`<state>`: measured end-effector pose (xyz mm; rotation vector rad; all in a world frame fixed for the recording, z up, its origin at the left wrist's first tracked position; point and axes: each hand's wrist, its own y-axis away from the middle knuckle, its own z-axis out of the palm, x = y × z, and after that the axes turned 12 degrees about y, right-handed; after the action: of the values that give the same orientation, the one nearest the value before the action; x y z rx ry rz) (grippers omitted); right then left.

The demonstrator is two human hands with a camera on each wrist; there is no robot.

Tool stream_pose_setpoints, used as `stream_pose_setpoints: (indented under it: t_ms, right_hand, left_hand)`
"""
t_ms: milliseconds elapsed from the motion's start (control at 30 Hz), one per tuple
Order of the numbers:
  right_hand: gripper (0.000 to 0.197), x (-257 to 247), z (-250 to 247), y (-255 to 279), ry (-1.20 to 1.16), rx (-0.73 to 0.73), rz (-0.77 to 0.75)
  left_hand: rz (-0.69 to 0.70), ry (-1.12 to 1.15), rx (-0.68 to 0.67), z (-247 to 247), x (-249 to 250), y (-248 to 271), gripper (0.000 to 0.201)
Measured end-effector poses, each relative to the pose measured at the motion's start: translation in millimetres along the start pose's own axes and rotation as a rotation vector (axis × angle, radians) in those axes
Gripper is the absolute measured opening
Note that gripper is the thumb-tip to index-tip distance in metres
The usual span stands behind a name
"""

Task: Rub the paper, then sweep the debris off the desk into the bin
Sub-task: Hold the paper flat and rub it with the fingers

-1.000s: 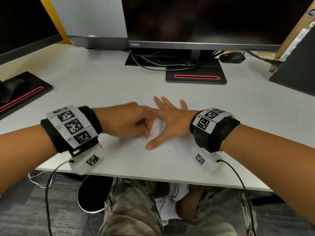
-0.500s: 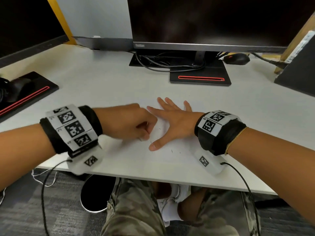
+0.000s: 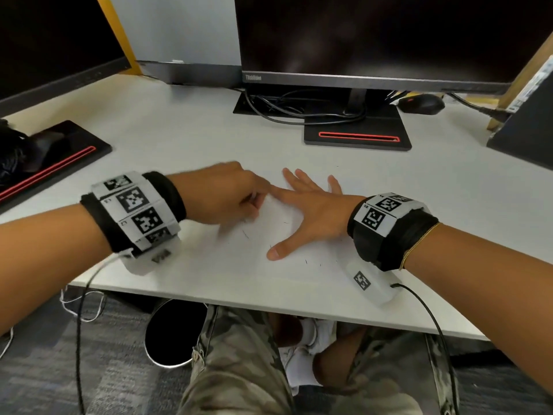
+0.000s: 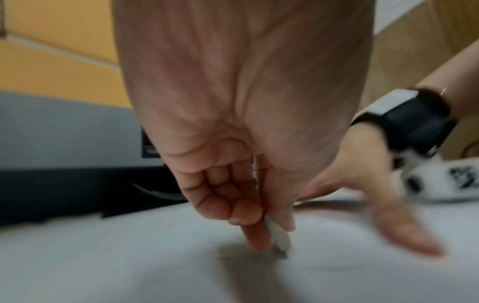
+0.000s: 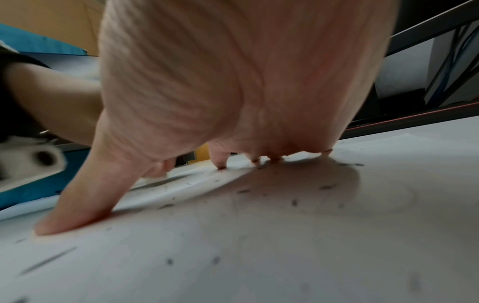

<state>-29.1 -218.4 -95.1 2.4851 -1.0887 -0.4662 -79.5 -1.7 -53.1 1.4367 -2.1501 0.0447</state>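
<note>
Two hands lie close together on the white desk (image 3: 179,139) in the head view. The right hand (image 3: 311,211) is flat, its fingers spread wide, and it presses down the paper (image 3: 260,235), which is white and hard to tell from the desk. The left hand (image 3: 224,199) is curled just beside it, its knuckles touching the right index finger. Small dark debris (image 3: 245,233) lies on the sheet near the right thumb. Below the desk edge stands a round black bin (image 3: 173,333), beside the person's knee.

From the left wrist, the left hand (image 4: 233,143) pinches a small white eraser (image 4: 278,235) between thumb and index finger, and its tip touches the paper (image 4: 129,266).

From the right wrist, the right hand (image 5: 233,82) has its thumb and fingertips (image 5: 220,164) pressed on the paper (image 5: 285,256), and many dark crumbs of debris (image 5: 294,202) are scattered around them.
</note>
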Motion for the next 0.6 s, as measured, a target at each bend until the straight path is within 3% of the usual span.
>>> stream_pose_setpoints:
  t_ms: [100,233,367,533,600]
  right_hand:
    - [0.138,0.0,-0.1,0.2,-0.009,-0.007,0.002]
    - [0.138,-1.0,-1.3,0.6,0.015,-0.007,0.009]
    - [0.138,0.3,0.2,0.1,-0.009,0.001,0.001]
    - [0.137,-1.1,-0.1,0.7,0.007,-0.003,0.010]
    - [0.136,-1.7,0.0,0.7,-0.005,0.001,-0.001]
  left_hand:
    - [0.052,0.077,-0.065,14.7,6.5,1.9,0.012]
    - [-0.049,-0.043,0.067,-3.8,-12.4,-4.0,0.018]
    - [0.076,0.086,-0.081,17.3,10.2,-0.6,0.019]
    - [-0.061,-0.080,0.063,-7.6,-7.0,-10.3,0.015]
    - [0.017,0.003,-0.038,2.2,6.9,-11.9,0.010]
